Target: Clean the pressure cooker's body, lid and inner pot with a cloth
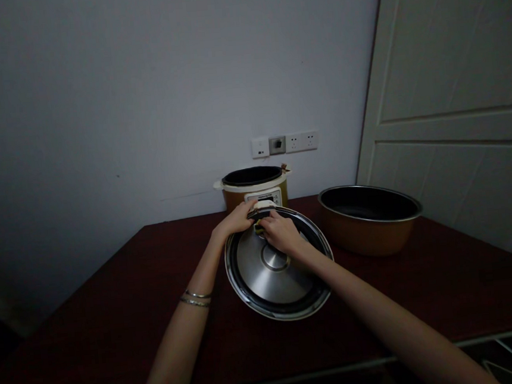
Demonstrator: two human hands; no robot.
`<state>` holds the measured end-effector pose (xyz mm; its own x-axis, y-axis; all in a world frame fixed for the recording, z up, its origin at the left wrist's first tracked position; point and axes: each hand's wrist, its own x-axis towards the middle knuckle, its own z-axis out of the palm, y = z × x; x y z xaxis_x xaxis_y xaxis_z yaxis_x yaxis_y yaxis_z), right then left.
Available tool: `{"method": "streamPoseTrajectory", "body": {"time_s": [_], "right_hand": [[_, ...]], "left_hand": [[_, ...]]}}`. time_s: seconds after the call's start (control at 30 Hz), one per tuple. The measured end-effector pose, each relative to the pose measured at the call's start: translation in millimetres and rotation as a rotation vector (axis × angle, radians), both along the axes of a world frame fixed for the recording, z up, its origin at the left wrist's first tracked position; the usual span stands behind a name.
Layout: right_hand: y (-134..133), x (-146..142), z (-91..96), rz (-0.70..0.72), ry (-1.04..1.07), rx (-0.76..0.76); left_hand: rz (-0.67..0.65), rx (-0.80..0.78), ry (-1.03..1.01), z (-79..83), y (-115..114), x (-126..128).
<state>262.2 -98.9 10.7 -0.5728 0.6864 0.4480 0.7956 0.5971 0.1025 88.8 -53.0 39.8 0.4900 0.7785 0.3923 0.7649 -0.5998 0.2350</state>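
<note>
A round cooker lid (pixel 263 275) lies underside up on the dark red table (pixel 92 326), showing a shiny metal plate and a black seal ring. My left hand (pixel 237 219) is closed on the lid's far rim. My right hand (pixel 280 230) presses a small yellowish pad, perhaps a sponge (pixel 259 227), against the rim beside it. Behind the lid stands an orange rice cooker body (pixel 255 187), open at the top. Two thin bangles sit on my left wrist.
An orange inner pot (pixel 370 218) with a dark inside stands on the table to the right. Wall sockets (pixel 284 144) are above the cooker. A white door (pixel 454 97) fills the right side. The table's front edge runs near the bottom.
</note>
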Motion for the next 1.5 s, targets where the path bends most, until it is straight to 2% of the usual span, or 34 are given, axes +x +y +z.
{"method": "streamPoseTrajectory", "body": {"time_s": [0.37,0.47,0.6,0.73,0.93,1.1,1.27,1.5], "right_hand": [[-17.4,4.1,-11.7,0.006,-0.028,-0.012],[-14.1,5.7,-8.1,0.029,-0.003,0.022],[-3.6,3.4,-3.2,-0.015,0.047,0.083],[-2.3,-0.7,-7.6,-0.031,0.026,0.064],[-15.6,2.7,-14.4,-0.058,-0.001,0.013],[-19.9,9.1,-2.3,-0.055,-0.015,-0.030],[-10.6,6.1,8.7,-0.024,0.005,0.022],[-4.7,3.3,-5.2,0.025,-0.026,0.039]], "left_hand": [[-0.023,0.017,-0.010,-2.7,2.7,-0.8],[-0.020,0.023,0.004,-2.8,2.9,-0.7],[-0.029,0.022,0.006,-2.7,3.2,-0.7],[-0.026,0.021,-0.011,-3.3,3.5,-0.9],[-0.018,0.016,-0.012,-4.2,3.5,-1.4],[0.010,0.002,0.009,-3.1,1.8,-0.9],[0.022,-0.008,0.018,-0.6,-1.0,1.2],[0.015,-0.013,-0.001,-2.3,-1.0,1.4]]}}
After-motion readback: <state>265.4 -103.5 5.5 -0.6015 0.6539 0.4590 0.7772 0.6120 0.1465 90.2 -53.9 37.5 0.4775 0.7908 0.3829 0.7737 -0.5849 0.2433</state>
